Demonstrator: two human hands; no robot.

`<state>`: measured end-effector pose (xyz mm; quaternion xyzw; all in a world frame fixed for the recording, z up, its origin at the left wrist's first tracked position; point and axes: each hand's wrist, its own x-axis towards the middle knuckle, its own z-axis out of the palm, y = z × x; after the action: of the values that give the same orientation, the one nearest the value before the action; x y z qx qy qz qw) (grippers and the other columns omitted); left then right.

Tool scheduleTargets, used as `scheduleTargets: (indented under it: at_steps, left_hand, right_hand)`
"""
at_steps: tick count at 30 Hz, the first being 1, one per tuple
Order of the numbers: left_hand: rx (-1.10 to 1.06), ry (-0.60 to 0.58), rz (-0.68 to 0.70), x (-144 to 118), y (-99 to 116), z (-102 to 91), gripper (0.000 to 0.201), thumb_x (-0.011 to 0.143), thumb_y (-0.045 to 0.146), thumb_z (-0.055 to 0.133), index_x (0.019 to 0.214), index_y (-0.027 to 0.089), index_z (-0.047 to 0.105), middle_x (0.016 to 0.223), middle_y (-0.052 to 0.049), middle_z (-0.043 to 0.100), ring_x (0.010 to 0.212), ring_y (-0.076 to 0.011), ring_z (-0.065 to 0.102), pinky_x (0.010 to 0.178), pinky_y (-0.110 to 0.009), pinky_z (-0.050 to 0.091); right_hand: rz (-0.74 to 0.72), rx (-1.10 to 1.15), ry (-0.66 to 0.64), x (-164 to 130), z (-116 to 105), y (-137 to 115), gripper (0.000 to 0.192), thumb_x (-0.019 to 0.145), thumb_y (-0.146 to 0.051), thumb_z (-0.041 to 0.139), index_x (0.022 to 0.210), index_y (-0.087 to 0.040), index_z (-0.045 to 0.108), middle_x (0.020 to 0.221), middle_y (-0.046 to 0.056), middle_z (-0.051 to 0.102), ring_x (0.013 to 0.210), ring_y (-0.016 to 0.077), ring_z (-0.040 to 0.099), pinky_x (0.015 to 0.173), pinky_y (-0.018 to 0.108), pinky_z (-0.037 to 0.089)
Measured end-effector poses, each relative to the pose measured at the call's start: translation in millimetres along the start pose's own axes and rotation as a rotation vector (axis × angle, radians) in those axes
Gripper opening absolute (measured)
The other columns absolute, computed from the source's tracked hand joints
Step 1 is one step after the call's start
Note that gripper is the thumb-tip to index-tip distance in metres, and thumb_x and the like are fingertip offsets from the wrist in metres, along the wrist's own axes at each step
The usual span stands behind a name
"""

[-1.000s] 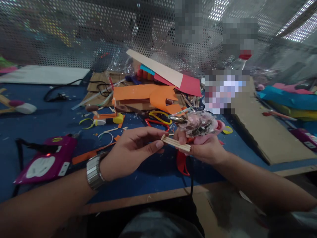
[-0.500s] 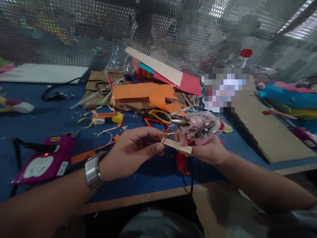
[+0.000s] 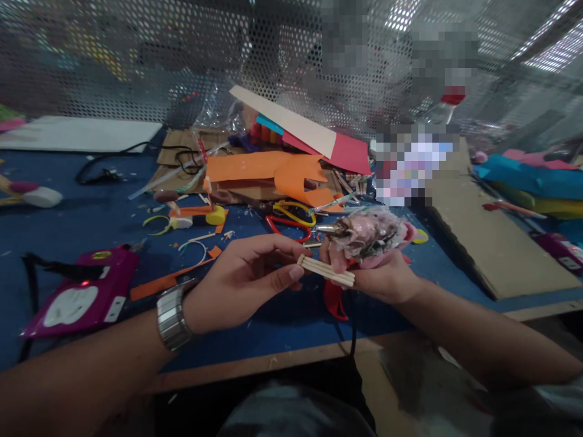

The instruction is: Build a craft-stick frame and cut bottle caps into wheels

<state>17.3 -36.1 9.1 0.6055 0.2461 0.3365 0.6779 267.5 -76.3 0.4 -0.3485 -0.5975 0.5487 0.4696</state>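
A short bundle of several pale wooden sticks [image 3: 325,270], lying side by side, spans the gap between my hands. My left hand [image 3: 255,273] is closed, pinching the bundle's left end between thumb and fingers. My right hand [image 3: 382,276] wraps round a hot glue gun [image 3: 371,233] and also supports the sticks' right end. Clumps of glue and scraps coat the gun's pinkish body, and its metal nozzle points left above the sticks. Below the right hand hangs a red curved piece [image 3: 334,300], its upper part hidden, beside a black cord [image 3: 353,328].
Scissors [image 3: 291,221] with red and yellow handles lie behind my hands, near cut orange paper [image 3: 255,169]. At left sits a purple box [image 3: 91,291] with a lit red light. Flat cardboard [image 3: 496,243] covers the right side, and a perforated metal screen [image 3: 150,67] rises behind.
My hands, the glue gun and the stick bundle have barely moved; the bundle shifts very slightly right and down. Both hands keep their hold.
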Motion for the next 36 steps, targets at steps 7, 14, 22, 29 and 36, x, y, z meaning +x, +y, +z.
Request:
scheduleTargets:
  at_steps: [7,14,22,29,36]
  left_hand:
    - [0.025,0.004,0.034,-1.1,-0.7,-1.1,0.016,0.093,0.022,0.087,0.106,0.015,0.079,0.096,-0.006,0.082,0.075,-0.0137,0.079,0.073,-0.021,0.068]
    - [0.004,-0.013,0.042,0.3,-1.5,0.1,0.014,0.094,0.023,0.087,0.104,0.015,0.08,0.094,-0.005,0.081,0.075,-0.0131,0.078,0.072,-0.02,0.067]
    - [-0.007,-0.014,0.05,1.8,-0.3,0.6,0.014,0.094,0.021,0.088,0.105,0.016,0.08,0.094,-0.004,0.081,0.076,-0.0116,0.078,0.073,-0.017,0.067]
    - [0.001,-0.016,0.06,1.9,2.3,0.1,0.013,0.093,0.019,0.088,0.104,0.017,0.081,0.093,-0.004,0.082,0.074,-0.0114,0.078,0.073,-0.017,0.067]
    - [0.012,0.002,0.067,0.3,2.2,1.3,0.012,0.093,0.015,0.085,0.104,0.017,0.08,0.092,-0.003,0.082,0.073,-0.011,0.078,0.071,-0.017,0.067]
  right_hand:
    - [-0.048,0.038,-0.032,2.2,1.4,-1.1,0.022,0.084,-0.038,0.092,0.082,-0.023,0.077,0.084,0.006,0.069,0.073,0.0224,0.062,0.084,0.045,0.06]
    - [-0.05,0.019,-0.021,0.6,0.4,-1.9,0.027,0.084,-0.043,0.094,0.08,-0.022,0.079,0.085,0.007,0.07,0.075,0.023,0.065,0.086,0.045,0.06]
    - [-0.108,0.072,-0.044,0.5,0.1,5.2,0.024,0.084,-0.037,0.095,0.085,-0.02,0.078,0.081,0.004,0.068,0.08,0.0221,0.067,0.086,0.041,0.062]
    - [-0.121,0.083,-0.061,0.6,-0.6,3.3,0.016,0.087,-0.031,0.092,0.088,-0.021,0.08,0.087,0.006,0.072,0.088,0.0248,0.07,0.089,0.042,0.062]
    - [-0.092,0.101,-0.052,0.6,0.8,2.7,0.014,0.087,-0.028,0.092,0.091,-0.02,0.082,0.087,0.004,0.071,0.087,0.0225,0.069,0.09,0.04,0.059]
